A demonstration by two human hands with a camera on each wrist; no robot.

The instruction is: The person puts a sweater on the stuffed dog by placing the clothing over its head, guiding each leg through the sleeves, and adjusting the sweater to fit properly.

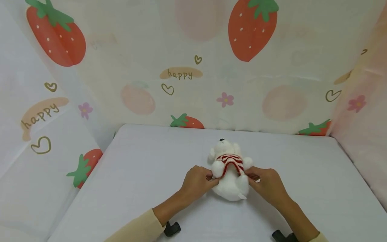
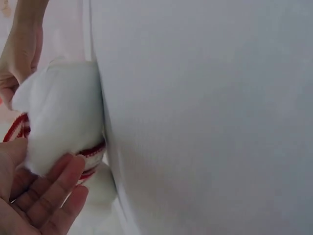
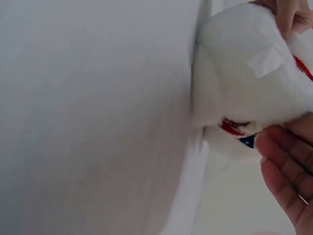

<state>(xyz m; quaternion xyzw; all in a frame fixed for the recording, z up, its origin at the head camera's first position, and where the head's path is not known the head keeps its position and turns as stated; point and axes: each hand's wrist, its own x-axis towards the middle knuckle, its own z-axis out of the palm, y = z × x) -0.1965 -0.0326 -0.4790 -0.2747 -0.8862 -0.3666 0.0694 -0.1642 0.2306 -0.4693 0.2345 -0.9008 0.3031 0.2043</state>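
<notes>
A white plush bear (image 1: 229, 188) lies on the table, its black nose pointing to the far side and its rounded bottom toward me. Around its upper body is a red-and-white striped sweater (image 1: 231, 159), with the hem pushed up in an arch. My left hand (image 1: 196, 184) pinches the toy's left side at the sweater's edge. On the opposite side my right hand (image 1: 267, 185) pinches near the sweater's lower edge. In the right wrist view, a small white tag (image 3: 266, 62) sticks out from the fur. The wrist views partly hide what lies between thumb and fingers.
A white-covered table (image 1: 145, 158) spreads around the toy. Behind it hangs a cloth backdrop (image 1: 211, 84) with strawberries and lettering, and similar cloth stands at both sides. Black wrist devices (image 1: 172, 229) show near the lower edge.
</notes>
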